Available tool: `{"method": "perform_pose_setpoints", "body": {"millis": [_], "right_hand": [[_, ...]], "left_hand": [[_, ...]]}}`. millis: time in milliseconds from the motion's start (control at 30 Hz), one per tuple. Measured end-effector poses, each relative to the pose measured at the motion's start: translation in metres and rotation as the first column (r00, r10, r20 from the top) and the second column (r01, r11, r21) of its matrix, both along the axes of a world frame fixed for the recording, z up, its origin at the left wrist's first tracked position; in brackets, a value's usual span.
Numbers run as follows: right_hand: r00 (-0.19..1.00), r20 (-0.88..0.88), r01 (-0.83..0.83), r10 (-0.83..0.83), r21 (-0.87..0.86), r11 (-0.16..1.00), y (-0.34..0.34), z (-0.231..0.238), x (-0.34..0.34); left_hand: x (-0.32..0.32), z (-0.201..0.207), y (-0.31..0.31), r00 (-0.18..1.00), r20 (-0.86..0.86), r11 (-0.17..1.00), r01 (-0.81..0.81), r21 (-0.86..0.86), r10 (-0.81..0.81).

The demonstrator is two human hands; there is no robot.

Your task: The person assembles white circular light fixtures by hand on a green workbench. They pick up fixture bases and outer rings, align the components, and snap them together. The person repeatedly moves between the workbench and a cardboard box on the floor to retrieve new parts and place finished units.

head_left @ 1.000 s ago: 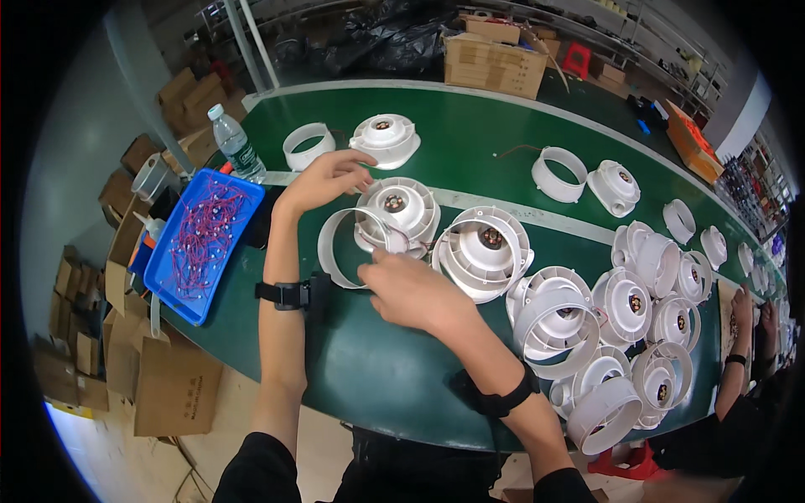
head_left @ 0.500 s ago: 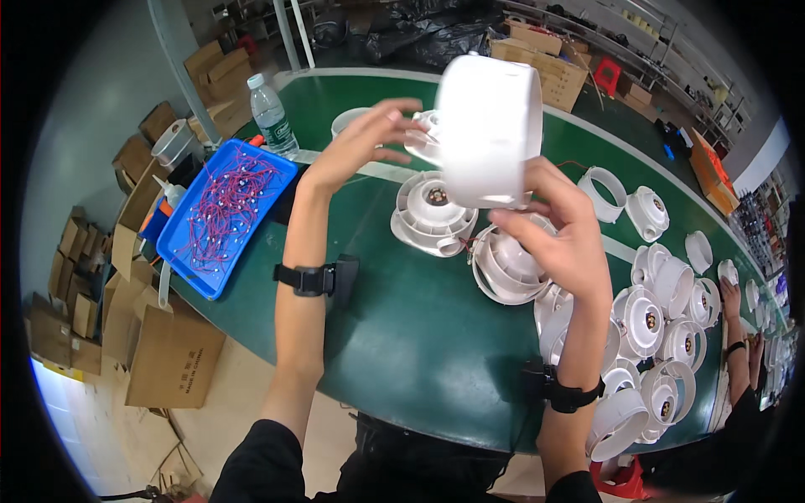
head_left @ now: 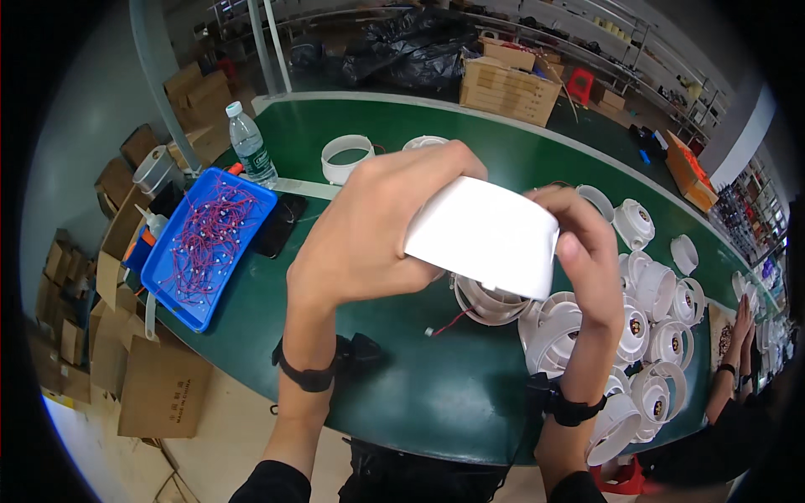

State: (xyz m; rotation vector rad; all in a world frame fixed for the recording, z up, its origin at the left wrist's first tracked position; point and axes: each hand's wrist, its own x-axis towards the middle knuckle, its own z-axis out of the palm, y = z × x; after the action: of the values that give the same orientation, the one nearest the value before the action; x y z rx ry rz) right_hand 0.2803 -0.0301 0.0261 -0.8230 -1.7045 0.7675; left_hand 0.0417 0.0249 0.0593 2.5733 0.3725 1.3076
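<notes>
A white plastic ring (head_left: 486, 239) is held tilted above the green table between my two hands. My left hand (head_left: 377, 222) is closed on the ring's left side, back of the hand uppermost, with its fingertips largely hidden. On the opposite rim, the bent fingers and thumb of my right hand (head_left: 587, 247) grip it. Below the ring, partly covered by it, a white round housing (head_left: 490, 306) rests on the table. A red wire (head_left: 453, 324) with a small white connector trails from that housing. Another white ring (head_left: 346, 159) stands beyond my left hand.
A blue tray (head_left: 151, 277) of red wires lies at the left, near a dark phone (head_left: 279, 226) and a water bottle (head_left: 250, 147). Several white housings and rings (head_left: 633, 331) crowd the right side. A co-worker's hand (head_left: 743, 323) is at the far right. Cardboard boxes (head_left: 163, 386) stand below left.
My left hand has moved right and taken hold of the ring, which my right hand alone held before. The ring has come down and tilted. The whole view has shifted slightly.
</notes>
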Motion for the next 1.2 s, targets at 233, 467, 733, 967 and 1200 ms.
{"method": "perform_pose_setpoints", "body": {"millis": [233,467,733,967,1200], "right_hand": [[0.988,-0.151,0.044,-0.045,-0.009,0.999,-0.009,0.01,-0.045],[0.949,-0.273,0.174,-0.155,0.048,0.984,-0.018,0.018,-0.044],[0.917,-0.263,0.328,-0.299,0.074,0.942,-0.018,0.016,-0.022],[0.805,-0.496,0.467,-0.325,0.193,0.863,-0.011,0.0,-0.042],[0.859,-0.329,0.502,-0.392,0.388,0.773,-0.007,0.001,-0.027]], "left_hand": [[0.007,-0.014,0.02,0.922,0.387,0.963,-0.105,0.249,0.001],[0.039,-0.003,-0.011,0.891,0.452,0.944,-0.12,0.306,-0.033],[0.06,-0.005,-0.001,0.925,0.366,0.894,-0.08,0.44,-0.098],[0.067,-0.029,-0.002,0.853,0.522,0.959,0.153,-0.237,-0.007],[0.074,0.009,-0.046,0.906,0.411,0.936,0.051,-0.349,0.104]]}}
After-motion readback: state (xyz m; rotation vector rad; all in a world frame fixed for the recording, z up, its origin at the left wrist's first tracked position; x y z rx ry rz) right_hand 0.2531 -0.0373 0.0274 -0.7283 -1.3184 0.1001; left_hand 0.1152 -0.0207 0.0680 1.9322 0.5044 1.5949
